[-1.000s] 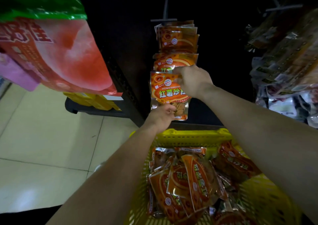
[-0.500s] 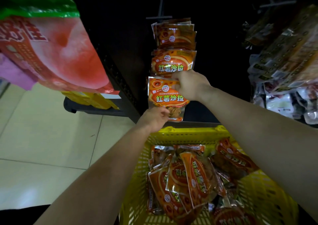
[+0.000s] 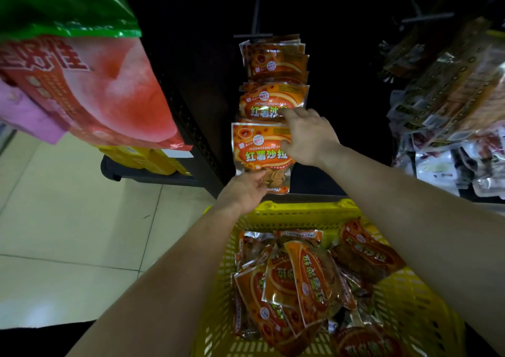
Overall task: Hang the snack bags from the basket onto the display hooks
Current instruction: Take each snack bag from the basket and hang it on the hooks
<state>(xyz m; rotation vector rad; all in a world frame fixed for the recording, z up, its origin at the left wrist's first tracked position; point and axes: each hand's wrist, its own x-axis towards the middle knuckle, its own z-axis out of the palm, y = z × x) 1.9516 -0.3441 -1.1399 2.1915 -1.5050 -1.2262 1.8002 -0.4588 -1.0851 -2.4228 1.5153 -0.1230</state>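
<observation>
1. While L hand (image 3: 243, 192) pinches the snack bag (image 3: 257, 149) by its bottom edge, bag stands upright just above those fingers.
2. R hand (image 3: 308, 138): fingers spread, resting on bag's top-right corner.
3. Spare bags (image 3: 300, 283) lie in basket (image 3: 300, 212) below both hands.

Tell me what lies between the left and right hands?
The lowest orange snack bag, touched by left hand below and right hand above, in the head view.
</observation>
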